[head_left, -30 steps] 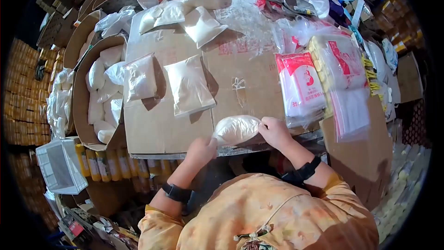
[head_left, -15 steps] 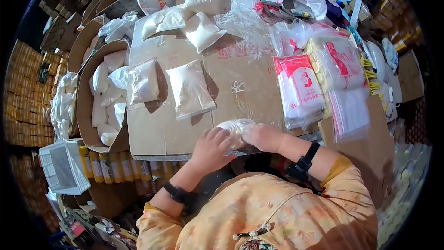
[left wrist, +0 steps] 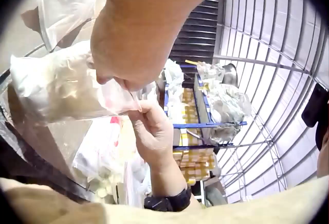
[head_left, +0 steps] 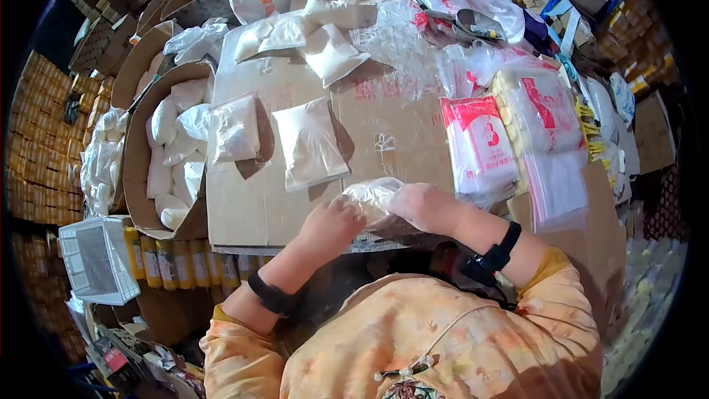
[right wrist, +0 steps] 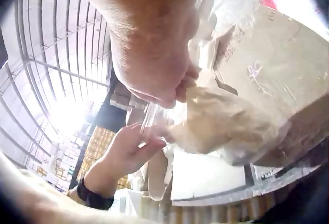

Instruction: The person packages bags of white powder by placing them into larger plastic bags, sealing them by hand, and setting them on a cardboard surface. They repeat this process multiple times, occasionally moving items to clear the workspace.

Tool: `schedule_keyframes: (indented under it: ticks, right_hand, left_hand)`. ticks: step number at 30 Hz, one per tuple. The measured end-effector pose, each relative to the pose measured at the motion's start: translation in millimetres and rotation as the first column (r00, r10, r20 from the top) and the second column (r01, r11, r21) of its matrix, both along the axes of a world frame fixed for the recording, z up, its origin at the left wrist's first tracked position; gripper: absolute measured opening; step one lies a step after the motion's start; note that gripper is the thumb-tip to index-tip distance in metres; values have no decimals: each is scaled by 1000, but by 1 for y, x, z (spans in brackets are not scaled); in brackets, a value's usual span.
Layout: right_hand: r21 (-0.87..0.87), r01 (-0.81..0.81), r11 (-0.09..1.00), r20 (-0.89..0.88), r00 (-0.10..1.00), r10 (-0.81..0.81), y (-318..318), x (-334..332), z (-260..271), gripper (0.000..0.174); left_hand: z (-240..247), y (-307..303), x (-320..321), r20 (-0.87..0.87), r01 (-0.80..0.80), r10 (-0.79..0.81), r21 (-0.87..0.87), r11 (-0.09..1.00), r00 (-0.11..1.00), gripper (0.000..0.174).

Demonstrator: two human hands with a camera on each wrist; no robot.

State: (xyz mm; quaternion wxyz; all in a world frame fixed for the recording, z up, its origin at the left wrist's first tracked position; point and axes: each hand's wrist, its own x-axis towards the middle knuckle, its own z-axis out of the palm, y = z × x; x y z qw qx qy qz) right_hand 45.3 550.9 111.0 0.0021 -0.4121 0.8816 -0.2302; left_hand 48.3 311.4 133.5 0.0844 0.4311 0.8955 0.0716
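A clear plastic bag of pale powder is held at the front edge of the cardboard-covered table, its filled part facing away from the body. My left hand pinches the bag's near left edge with curled fingers. At the right side of the same edge, my right hand grips the plastic. In the left wrist view the bag bulges below the hands, and its flat open-looking end runs between the fingers. The right wrist view shows the powder bag hanging over the table edge.
Two filled bags lie left of centre, with several more farther back. A round-walled carton of filled bags stands at left. Red-and-white packs of plastic bags lie at right. A white crate sits low at left.
My hands held the bag stretched by its two ends, then came together over it. My left fingers, spread half a second ago, are now curled on its edge.
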Motion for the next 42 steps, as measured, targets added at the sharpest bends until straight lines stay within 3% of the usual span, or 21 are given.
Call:
schedule_keyframes:
  ticks: [3, 6, 9, 12, 15, 18, 21, 22, 25, 28, 29, 30, 32, 33, 36, 40, 42]
  right_hand:
    - [84, -80, 993, -55, 995, 85, -1, 10, -14, 7]
    - [104, -128, 986, -39, 990, 132, -3, 20, -25, 7]
    - [151, -157, 976, 36, 988, 153, -8, 26, -23, 8]
    - [313, -129, 941, 102, 990, 102, -19, 31, -26, 8]
    - [480, -130, 868, 190, 981, 42, -21, 25, -15, 8]
    - [276, 6, 961, -82, 996, 18, 0, 20, -16, 8]
    - [204, -45, 978, -159, 984, 78, 6, 21, -17, 8]
    - [181, -62, 981, -186, 978, 96, 8, 20, -16, 9]
    - [-5, 88, 996, -243, 966, -86, 21, 9, 10, 6]
    - [-145, 436, 888, 13, 899, -439, 29, 7, 26, 6]
    - [-147, 502, 853, 127, 864, -487, 27, 9, 26, 11]
    - [-66, 493, 867, 174, 862, -477, 21, 10, 21, 15]
    - [-39, 478, 878, 77, 877, -474, 4, 14, -2, 23]
    - [146, 450, 881, 72, 883, -463, -5, 15, -6, 27]
    - [234, 430, 872, 11, 896, -445, -21, 10, -24, 24]
    - [175, 520, 836, 92, 837, -540, -14, -4, -14, 9]
    - [-104, 508, 855, 140, 859, -493, 1, -12, 9, 9]
  left_hand:
    - [-16, -6, 7, -118, 96, -110, -115, 989, 987, 13]
    - [-22, -6, 5, -346, 152, -160, -49, 987, 924, 12]
    - [-23, 5, 7, 22, 10, -4, -292, 956, 1000, 12]
    - [-43, 11, 4, 276, -11, 135, -407, 914, 952, 15]
    - [-32, 8, 0, 88, 123, -102, -287, 950, 991, 16]
    - [-13, 8, -2, 127, 96, -60, -295, 951, 990, 16]
    - [-27, 8, 1, 272, 53, 33, -303, 951, 962, 16]
    - [-30, 7, 2, 238, 50, 24, -300, 953, 971, 16]
    - [-22, 5, 0, 153, 63, -18, -293, 954, 988, 17]
    - [9, 4, -8, 98, 106, -81, -296, 949, 992, 17]
    - [13, 4, -9, 86, 110, -89, -291, 950, 992, 17]
    - [15, 5, -10, 74, 113, -96, -285, 952, 993, 17]
    - [6, 6, -9, -5, 94, -95, -130, 987, 995, 14]
    - [0, 7, -8, -44, 87, -89, -51, 995, 995, 13]
    - [-11, 8, -3, -125, 101, -97, 24, 995, 987, 22]
    - [-17, 17, 7, -96, 136, -134, 16, 991, 986, 17]
    - [-15, 22, 11, -150, 173, -160, 79, 982, 976, 13]
